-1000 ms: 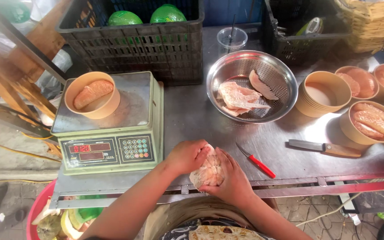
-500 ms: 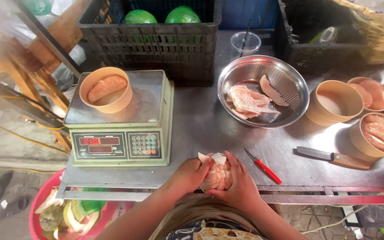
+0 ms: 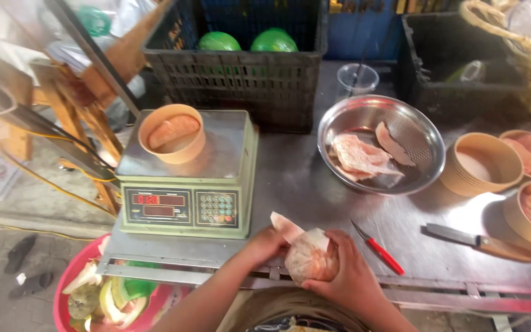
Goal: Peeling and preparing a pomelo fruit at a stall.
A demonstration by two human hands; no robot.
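Both hands work at the near edge of a steel table [image 3: 314, 184]. My right hand [image 3: 345, 276] cups a pinkish peeled fruit segment [image 3: 310, 258] from below. My left hand [image 3: 265, 245] pinches a strip of white skin on that segment, pulled up to the left. Just behind the hands stands a green digital scale [image 3: 185, 184] with a paper bowl of fruit flesh [image 3: 172, 132] on its pan. A red-handled small knife [image 3: 377, 247] lies right of my right hand.
A steel bowl [image 3: 381, 142] holds peeled pieces. Paper bowls [image 3: 480, 163] stand to its right, some filled, and a larger knife [image 3: 477, 241] lies near them. Black crates with green fruits [image 3: 241, 55] line the back. A red basin of peels [image 3: 109, 292] sits low left.
The view has shifted so everything sits further right and lower. My left hand has pulled a flap of white skin away from the segment. The right hand still cups it.
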